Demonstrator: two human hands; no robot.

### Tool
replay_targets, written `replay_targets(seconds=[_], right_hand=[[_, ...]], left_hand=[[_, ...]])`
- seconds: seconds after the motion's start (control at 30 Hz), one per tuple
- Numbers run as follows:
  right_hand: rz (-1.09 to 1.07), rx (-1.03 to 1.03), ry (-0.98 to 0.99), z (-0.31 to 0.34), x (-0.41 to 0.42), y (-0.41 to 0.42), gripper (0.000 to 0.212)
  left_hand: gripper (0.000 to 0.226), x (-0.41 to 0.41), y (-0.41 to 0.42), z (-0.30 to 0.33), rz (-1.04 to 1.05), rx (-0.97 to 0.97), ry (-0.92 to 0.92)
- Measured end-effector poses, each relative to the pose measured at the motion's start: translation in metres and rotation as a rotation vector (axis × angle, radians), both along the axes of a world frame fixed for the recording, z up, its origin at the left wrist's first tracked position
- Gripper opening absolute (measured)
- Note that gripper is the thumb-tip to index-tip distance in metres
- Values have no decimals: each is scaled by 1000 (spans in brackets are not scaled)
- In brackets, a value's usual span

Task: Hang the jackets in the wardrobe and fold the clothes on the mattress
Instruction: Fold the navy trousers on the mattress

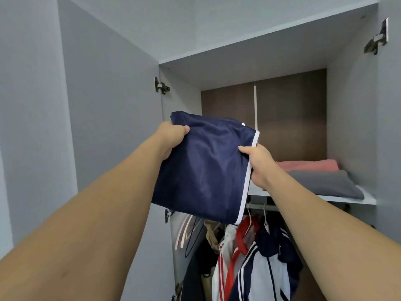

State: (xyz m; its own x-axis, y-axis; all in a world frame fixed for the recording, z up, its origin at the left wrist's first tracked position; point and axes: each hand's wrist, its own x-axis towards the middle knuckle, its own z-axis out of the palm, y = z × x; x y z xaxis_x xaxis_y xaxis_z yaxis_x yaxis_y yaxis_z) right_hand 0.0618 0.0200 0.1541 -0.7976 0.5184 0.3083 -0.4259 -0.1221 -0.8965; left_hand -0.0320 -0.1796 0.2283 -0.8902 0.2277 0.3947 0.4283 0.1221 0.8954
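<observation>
A folded navy garment with a white stripe [204,168] is raised in front of the open wardrobe's upper shelf [366,199]. My left hand [172,137] grips its upper left edge, thumb on top. My right hand [258,162] pinches its right edge by the white stripe. Folded pink [312,165] and grey [332,183] clothes lie on the right of that shelf. Below the shelf, white, red and navy jackets [256,263] hang on hangers from the rail. The mattress is out of view.
The wardrobe's left door [108,105] stands open beside my left arm, with hinges on the frame. Empty hangers [188,231] hang at the left end of the rail. The shelf's left part is hidden behind the garment.
</observation>
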Motion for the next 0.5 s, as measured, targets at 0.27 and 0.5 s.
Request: replay_targets(seconds=[0.27,0.5], right_hand=[[-144,56,134,47,-90,46,33],[-180,86,178,84,-188,107,38]], left_hand=[[17,-109,72,29,-82,116,150],[25,-209,145,65,-28,171,224]])
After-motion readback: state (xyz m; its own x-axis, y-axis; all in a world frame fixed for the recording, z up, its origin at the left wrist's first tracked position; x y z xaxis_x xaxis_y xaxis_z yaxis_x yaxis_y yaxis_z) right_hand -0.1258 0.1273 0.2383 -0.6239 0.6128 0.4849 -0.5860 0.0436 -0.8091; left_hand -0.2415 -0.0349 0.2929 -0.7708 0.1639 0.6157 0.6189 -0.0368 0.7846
